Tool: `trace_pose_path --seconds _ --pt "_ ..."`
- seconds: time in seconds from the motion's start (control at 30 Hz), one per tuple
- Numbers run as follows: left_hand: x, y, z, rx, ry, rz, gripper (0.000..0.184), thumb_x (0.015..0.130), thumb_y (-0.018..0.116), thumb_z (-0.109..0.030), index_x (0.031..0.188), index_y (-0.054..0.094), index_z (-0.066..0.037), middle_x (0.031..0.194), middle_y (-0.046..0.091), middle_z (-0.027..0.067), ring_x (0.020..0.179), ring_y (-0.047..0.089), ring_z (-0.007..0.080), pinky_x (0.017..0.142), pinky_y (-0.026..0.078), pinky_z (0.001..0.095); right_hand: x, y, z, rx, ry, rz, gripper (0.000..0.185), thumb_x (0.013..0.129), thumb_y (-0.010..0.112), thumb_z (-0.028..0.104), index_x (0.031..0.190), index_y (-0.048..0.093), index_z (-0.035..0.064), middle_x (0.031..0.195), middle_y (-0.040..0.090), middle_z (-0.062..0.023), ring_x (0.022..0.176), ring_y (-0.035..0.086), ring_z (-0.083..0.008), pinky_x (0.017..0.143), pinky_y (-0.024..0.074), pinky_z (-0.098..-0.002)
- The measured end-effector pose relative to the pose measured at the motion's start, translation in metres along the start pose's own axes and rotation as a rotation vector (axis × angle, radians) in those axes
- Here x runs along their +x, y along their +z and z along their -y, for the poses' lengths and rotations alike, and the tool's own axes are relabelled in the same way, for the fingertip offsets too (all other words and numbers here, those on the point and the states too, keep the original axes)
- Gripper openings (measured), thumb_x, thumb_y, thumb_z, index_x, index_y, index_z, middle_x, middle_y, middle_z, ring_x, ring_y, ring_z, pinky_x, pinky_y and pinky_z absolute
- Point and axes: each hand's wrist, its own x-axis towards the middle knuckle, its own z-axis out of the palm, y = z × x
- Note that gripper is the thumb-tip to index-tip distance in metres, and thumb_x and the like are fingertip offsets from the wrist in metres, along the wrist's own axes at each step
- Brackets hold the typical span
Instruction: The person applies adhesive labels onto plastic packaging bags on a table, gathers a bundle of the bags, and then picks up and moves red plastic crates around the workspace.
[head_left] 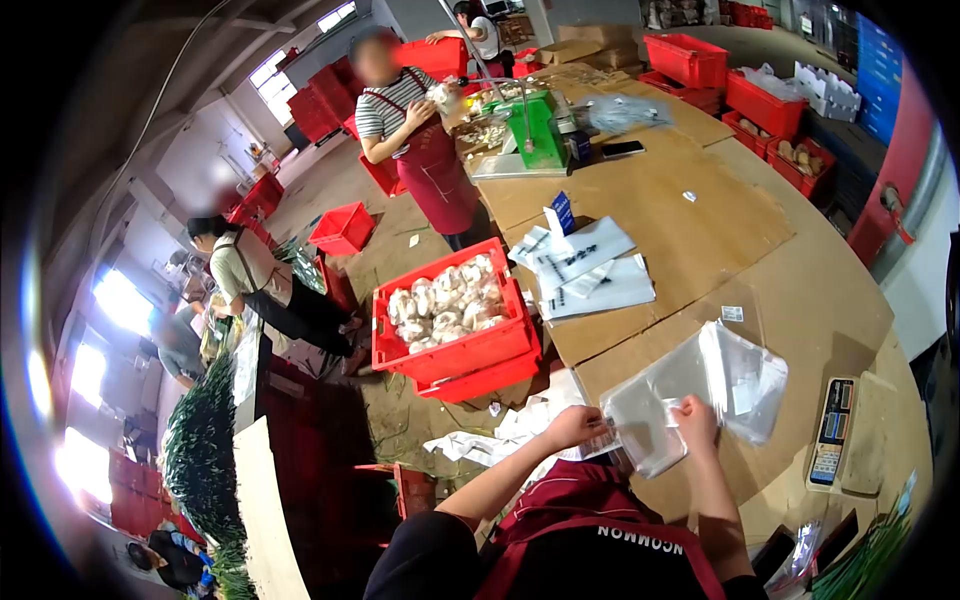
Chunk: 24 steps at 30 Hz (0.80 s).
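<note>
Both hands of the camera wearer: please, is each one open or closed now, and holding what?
Left hand: closed, holding a clear plastic bag at its edge.
Right hand: closed, holding the same bag.

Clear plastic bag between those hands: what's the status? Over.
Left hand at the clear bag's edge. Right hand on it, grip unclear. More bags close beside; no obstruction seen.
</note>
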Motion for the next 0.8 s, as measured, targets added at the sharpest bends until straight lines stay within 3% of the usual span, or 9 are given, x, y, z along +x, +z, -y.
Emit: trace_pose_path --seconds 0.03,0.17,0.37,0.5,0.57,0.6,0.67,0.77,0.8 --pt "-0.002 0.0 0.006 -0.05 -0.007 -0.007 0.031 0.076 0.058 -0.03 0.072 0.053 0.0 0.062 0.053 0.0166 0.057 0.052 0.0296 0.055 0.041 0.0362 0.001 -0.014 0.002 -0.509 -0.026 -0.067 0.034 0.065 0.071 0.022 0.091 0.056 0.0054 0.078 0.057 -0.0085 0.073 0.055 -0.0225 0.069 0.0433 -0.0327" --pt "-0.011 0.003 0.007 -0.242 -0.027 -0.012 0.028 0.08 0.056 -0.029 0.083 0.052 -0.001 0.072 0.055 0.0164 0.065 0.055 0.0279 0.059 0.042 0.0351 -0.013 -0.028 0.024 -0.578 0.032 -0.223 0.046 0.062 0.072 0.028 0.099 0.054 0.0085 0.092 0.055 -0.0078 0.085 0.052 -0.0258 0.078 0.0387 -0.0375" --pt "-0.01 0.003 -0.013 -0.617 -0.04 0.041 0.022 0.074 0.053 -0.009 0.094 0.056 0.002 0.069 0.058 0.0102 0.051 0.056 0.0142 0.05 0.046 0.027 -0.042 0.002 0.002 -0.314 -0.615 -0.268 0.016 0.064 0.067 0.02 0.068 0.057 0.008 0.093 0.059 -0.0046 0.086 0.051 -0.0234 0.08 0.0343 -0.0378" --pt "-0.001 0.002 -0.015 -0.643 -0.054 0.122 0.009 0.075 0.052 -0.007 0.074 0.05 0.002 0.053 0.05 0.0044 0.045 0.052 0.011 0.042 0.042 0.0256 -0.038 0.005 0.008 -0.132 -0.507 -0.358 0.009 0.067 0.062 0.012 0.064 0.056 0.006 0.081 0.062 -0.0083 0.076 0.055 -0.0249 0.073 0.039 -0.0365" --pt "-0.002 0.001 -0.02 -0.629 -0.038 0.058 0.011 0.076 0.052 -0.008 0.072 0.048 0.002 0.054 0.05 0.0043 0.044 0.052 0.0112 0.042 0.042 0.026 -0.027 -0.003 -0.039 0.352 0.098 -0.15 0.008 0.072 0.057 0.01 0.069 0.057 0.0028 0.071 0.06 -0.0093 0.069 0.055 -0.022 0.066 0.0417 -0.031" --pt "-0.004 0.0 -0.019 -0.641 -0.078 0.055 0.013 0.077 0.051 -0.009 0.071 0.047 0.002 0.054 0.05 0.0045 0.045 0.052 0.0113 0.044 0.042 0.0264 -0.019 -0.017 -0.055 0.721 0.186 -0.456 0.01 0.075 0.055 0.01 0.078 0.056 0.001 0.074 0.056 -0.0063 0.072 0.053 -0.0175 0.069 0.041 -0.0287" --pt "-0.005 0.01 -0.002 -0.642 -0.094 0.026 0.013 0.078 0.051 -0.01 0.072 0.047 0.002 0.054 0.05 0.0047 0.046 0.053 0.0114 0.044 0.043 0.0265 -0.006 -0.072 -0.092 0.562 -0.084 -0.983 0.013 0.079 0.052 0.009 0.088 0.053 -0.0004 0.081 0.052 -0.0047 0.077 0.049 -0.0152 0.073 0.0403 -0.029" --pt "-0.002 0.013 -0.009 -0.623 -0.132 -0.006 0.016 0.08 0.052 -0.013 0.076 0.049 0.002 0.054 0.051 0.0073 0.047 0.053 0.0135 0.046 0.043 0.0282 -0.03 -0.118 0.002 0.183 -0.234 -1.102 0.014 0.083 0.049 0.007 0.094 0.051 0.0008 0.085 0.05 -0.0045 0.082 0.048 -0.0132 0.074 0.0393 -0.0262" --pt "0.003 0.015 -0.014 -0.506 -0.044 0.015 0.017 0.08 0.052 -0.015 0.077 0.049 0.001 0.056 0.051 0.0091 0.05 0.054 0.0158 0.048 0.043 0.0296 -0.039 -0.104 0.028 0.221 -0.144 -0.832 0.018 0.082 0.052 0.011 0.096 0.052 0.0005 0.089 0.052 -0.0052 0.086 0.049 -0.0153 0.078 0.0396 -0.0273"
